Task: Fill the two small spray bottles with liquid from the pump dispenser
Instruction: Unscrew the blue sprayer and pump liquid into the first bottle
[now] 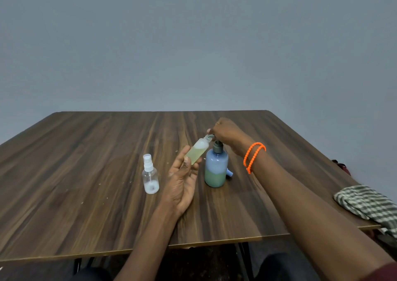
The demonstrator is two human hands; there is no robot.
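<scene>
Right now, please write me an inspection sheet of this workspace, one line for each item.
Surface: brown wooden table, small pale specks on it.
Job's things: pump dispenser upright, about half full; tilted spray bottle, yellowish liquid inside, neck at the pump spout; second spray bottle upright with cap on, nearly empty.
Clutter: checked cloth at right edge; small blue part behind dispenser.
Hands: left hand holds the tilted bottle; right hand on the pump head.
Cables: nothing seen.
Surroundings: plain grey wall.
</scene>
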